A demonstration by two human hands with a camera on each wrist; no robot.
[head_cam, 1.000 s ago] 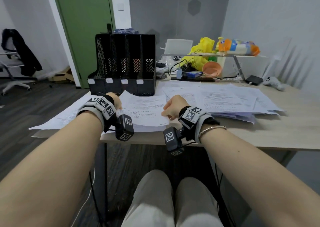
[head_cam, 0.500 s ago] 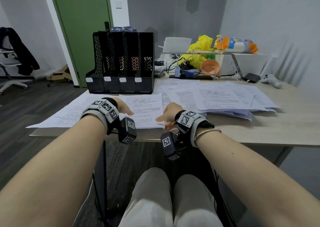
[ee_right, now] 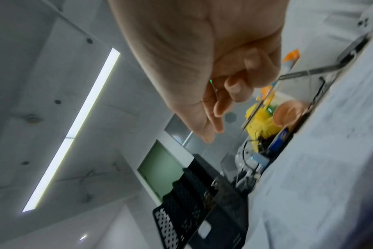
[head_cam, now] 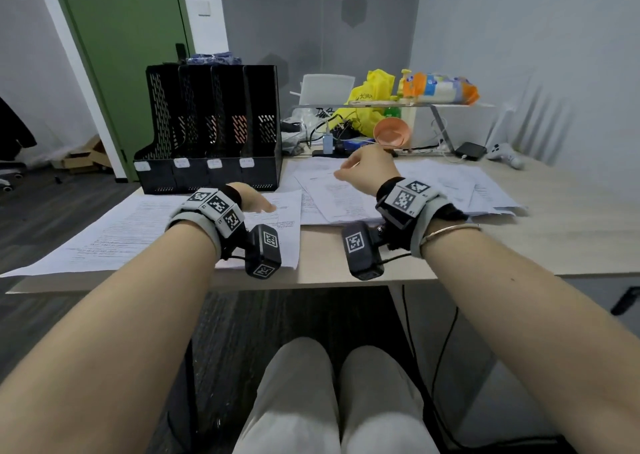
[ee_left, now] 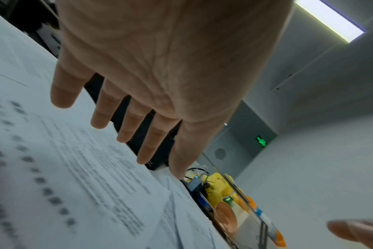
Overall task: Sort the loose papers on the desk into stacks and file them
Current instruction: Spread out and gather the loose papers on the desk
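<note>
Pale wooden surface [head_cam: 571, 246] is strewn with loose papers [head_cam: 349, 197]; left hand [head_cam: 254, 201], fingers [ee_left: 105, 110] spread flat, steadies the sheet beneath, while right hand [head_cam: 367, 171], fingers [ee_right: 234, 87] loosely curled and empty, is poised above the spread for a pickup.

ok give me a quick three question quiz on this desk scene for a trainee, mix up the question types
1. True or false: the left hand grips a sheet of paper.
2. Multiple choice: the black file organizer has how many labelled slots? A two, B four, C six.
3. Short answer: over which papers is the right hand raised?

Key
1. False. Its fingers are straight, spread over the left sheets, holding nothing.
2. B. Four white labels show along its base.
3. The spread pile of papers right of the organizer. Its fingers are loosely curled and hold nothing.
</note>
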